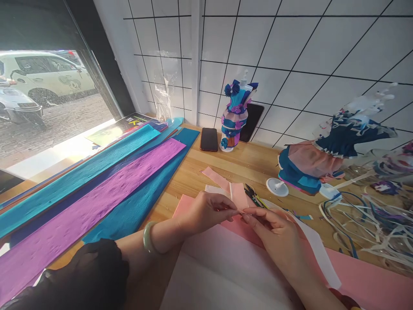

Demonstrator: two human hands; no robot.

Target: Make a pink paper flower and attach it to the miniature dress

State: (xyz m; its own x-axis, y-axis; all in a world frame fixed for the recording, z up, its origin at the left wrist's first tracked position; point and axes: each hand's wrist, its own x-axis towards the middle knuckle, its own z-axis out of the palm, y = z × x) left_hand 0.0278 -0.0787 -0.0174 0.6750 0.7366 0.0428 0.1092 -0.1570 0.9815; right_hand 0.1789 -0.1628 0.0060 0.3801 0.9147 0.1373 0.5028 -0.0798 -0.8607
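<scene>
My left hand (206, 213), with a pale green bangle (147, 237) at the wrist, and my right hand (279, 237) meet over the table. Both pinch the lower end of a light pink paper strip (239, 194) between thumb and fingers; the exact spot is partly hidden by the fingertips. Beneath the hands lie pink sheets (183, 206) and a large white sheet (226, 267). A dark tool with a yellow-green edge (253, 196), partly covered, rests just beyond the right fingers. Another small pink strip (215, 177) lies farther off on the wood.
Long turquoise (106, 161), purple (106, 193) and teal (145, 202) crepe-like sheets stretch along the left. A phone (209, 139) and a small dressed figure (235, 114) are near the tiled wall. At right, another dress form (319, 150) leans above tangled ribbons (371, 219).
</scene>
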